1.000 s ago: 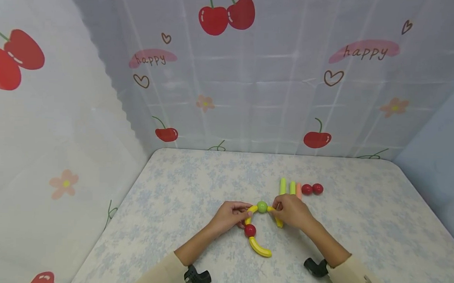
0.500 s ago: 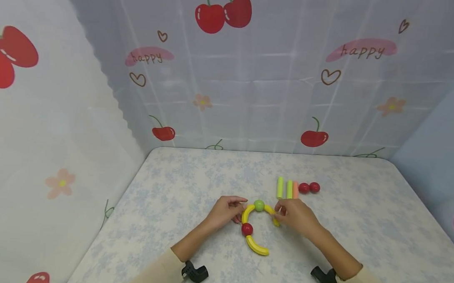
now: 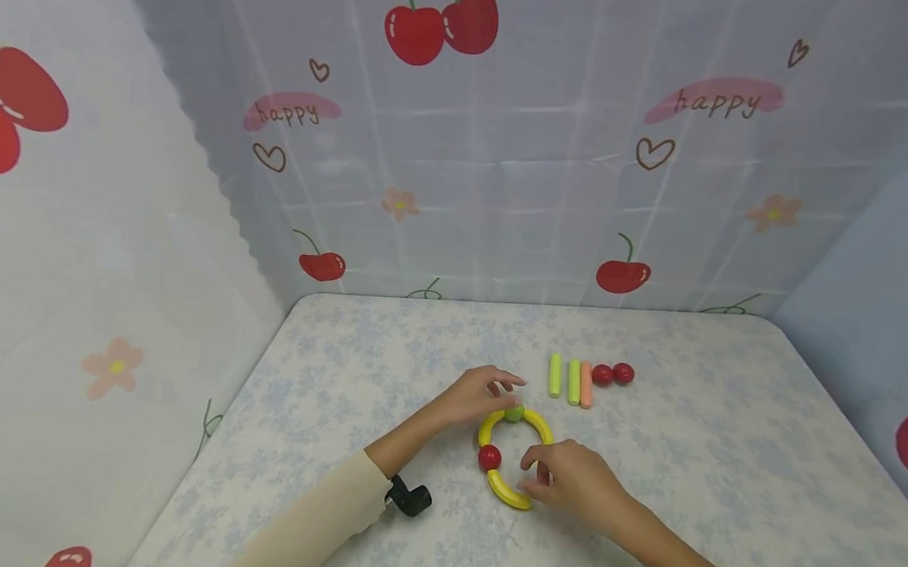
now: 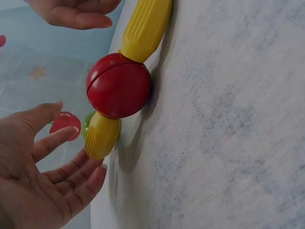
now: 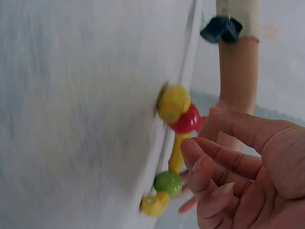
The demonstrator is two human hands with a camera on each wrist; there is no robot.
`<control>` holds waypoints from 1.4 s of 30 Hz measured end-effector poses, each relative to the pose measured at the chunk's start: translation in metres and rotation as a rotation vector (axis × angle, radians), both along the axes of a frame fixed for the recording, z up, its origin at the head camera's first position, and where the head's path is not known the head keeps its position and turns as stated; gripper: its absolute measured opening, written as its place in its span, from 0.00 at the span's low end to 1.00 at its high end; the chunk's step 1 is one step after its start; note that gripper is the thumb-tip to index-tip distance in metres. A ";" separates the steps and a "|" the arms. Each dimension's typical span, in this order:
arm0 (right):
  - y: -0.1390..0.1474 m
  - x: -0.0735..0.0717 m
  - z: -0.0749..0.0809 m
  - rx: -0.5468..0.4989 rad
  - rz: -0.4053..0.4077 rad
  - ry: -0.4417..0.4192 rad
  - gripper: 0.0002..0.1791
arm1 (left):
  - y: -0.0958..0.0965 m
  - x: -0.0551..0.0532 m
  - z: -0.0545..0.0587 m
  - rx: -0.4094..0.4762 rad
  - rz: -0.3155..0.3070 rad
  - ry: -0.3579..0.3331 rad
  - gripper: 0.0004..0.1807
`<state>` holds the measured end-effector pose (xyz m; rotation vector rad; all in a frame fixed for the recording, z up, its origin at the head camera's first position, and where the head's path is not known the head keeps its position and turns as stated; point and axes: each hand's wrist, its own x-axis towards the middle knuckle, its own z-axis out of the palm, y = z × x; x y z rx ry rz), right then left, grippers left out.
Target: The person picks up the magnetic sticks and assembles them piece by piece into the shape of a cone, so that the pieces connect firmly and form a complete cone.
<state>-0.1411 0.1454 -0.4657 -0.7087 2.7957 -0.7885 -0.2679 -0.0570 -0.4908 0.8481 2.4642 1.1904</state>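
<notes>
On the table lies a ring-like chain of yellow curved pieces joined by a red ball and a green ball, with a gap at its lower right. My left hand hovers over the green ball, partly covering it, fingers spread and holding nothing. In the left wrist view, that hand is by a yellow piece. My right hand is beside the gap, fingers loosely bent, and nothing is in it. The right wrist view has the chain's yellow end just past the fingertips.
Behind the chain, two lime-green sticks, an orange stick and a pair of touching red balls lie in a row. A cherry-print curtain hangs beyond the table's back edge.
My right hand has let go of the right-hand yellow piece and come nearer me. My left hand has left the left-hand yellow piece and moved up over the green ball.
</notes>
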 end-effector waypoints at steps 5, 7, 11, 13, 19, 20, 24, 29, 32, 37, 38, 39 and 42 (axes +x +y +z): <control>-0.010 0.009 -0.007 -0.008 0.080 0.028 0.11 | 0.011 -0.011 -0.006 -0.063 -0.099 0.017 0.19; -0.013 0.010 -0.010 0.011 0.086 0.043 0.11 | 0.013 -0.014 -0.009 -0.084 -0.112 0.022 0.18; -0.019 0.010 -0.012 0.054 0.064 0.042 0.11 | 0.015 -0.018 -0.012 -0.089 -0.127 0.020 0.17; -0.020 0.010 -0.013 0.067 0.055 0.036 0.11 | 0.015 -0.018 -0.012 -0.078 -0.130 0.011 0.15; -0.020 0.009 -0.011 0.076 0.043 0.015 0.10 | 0.011 -0.017 -0.012 -0.058 -0.130 -0.022 0.11; -0.019 0.009 -0.010 0.079 0.039 0.011 0.10 | 0.009 -0.016 -0.012 -0.059 -0.126 -0.025 0.11; -0.015 0.007 -0.010 0.092 0.022 0.002 0.09 | 0.002 -0.014 -0.012 -0.056 -0.113 -0.036 0.12; -0.008 0.006 -0.014 0.100 0.000 0.010 0.10 | -0.009 -0.012 -0.012 -0.053 -0.091 -0.050 0.12; -0.004 0.006 -0.015 0.082 -0.020 0.017 0.11 | -0.015 -0.011 -0.010 -0.069 -0.077 -0.050 0.13; 0.001 0.005 -0.011 0.059 -0.063 0.004 0.11 | -0.024 -0.008 -0.008 -0.097 -0.058 -0.039 0.13; 0.002 0.005 -0.011 0.062 -0.076 0.003 0.10 | -0.026 -0.007 -0.007 -0.101 -0.052 -0.036 0.12; 0.003 0.004 -0.010 0.066 -0.091 0.000 0.09 | -0.027 -0.006 -0.007 -0.104 -0.047 -0.032 0.12; 0.005 0.002 -0.010 0.084 -0.135 -0.006 0.07 | -0.030 -0.003 -0.007 -0.112 -0.035 -0.024 0.12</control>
